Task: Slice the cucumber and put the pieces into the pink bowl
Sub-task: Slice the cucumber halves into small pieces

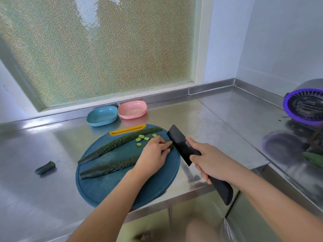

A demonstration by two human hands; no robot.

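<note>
End of cucumber half (pixel 108 168) under left hand (pixel 153 154); right hand (pixel 213 163) grips knife (pixel 181 145).

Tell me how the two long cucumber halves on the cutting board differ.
The near cucumber half is gripped at its right end by the left hand, the knife at that end; the far cucumber half lies untouched. The far half shows whole; the near half's right end is partly hidden by the hand. Both lie skin up, slanted alike.
</note>
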